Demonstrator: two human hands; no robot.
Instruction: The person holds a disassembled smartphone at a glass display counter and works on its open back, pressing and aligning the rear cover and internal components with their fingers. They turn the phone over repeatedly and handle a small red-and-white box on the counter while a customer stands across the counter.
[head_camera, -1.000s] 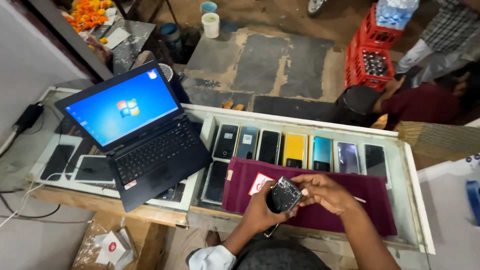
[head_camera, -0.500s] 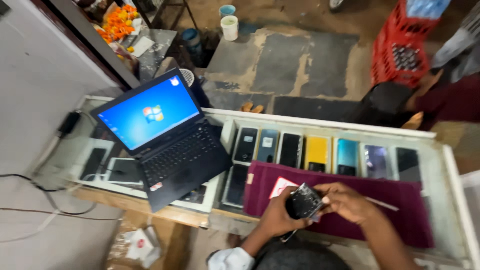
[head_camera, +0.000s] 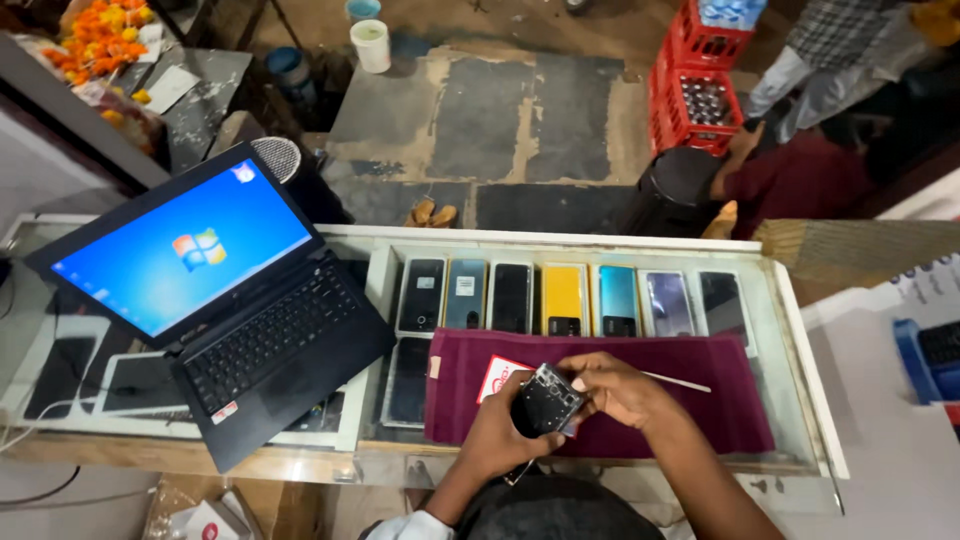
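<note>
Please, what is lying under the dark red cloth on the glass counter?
The cloth lies on the glass counter. Above its edge a row of phones shows under the glass. What the cloth itself covers cannot be seen.

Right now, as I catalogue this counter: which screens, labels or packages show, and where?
Laptop screen: left, open, blue.
Phones in case: under glass, row of upright slabs, black, yellow, teal.
Card: on maroon cloth, white and red.
Opened phone: dark, held by left hand and right hand.

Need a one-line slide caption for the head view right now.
Both hands, left hand and right hand, hold an opened phone over a maroon cloth beside a laptop.
</note>
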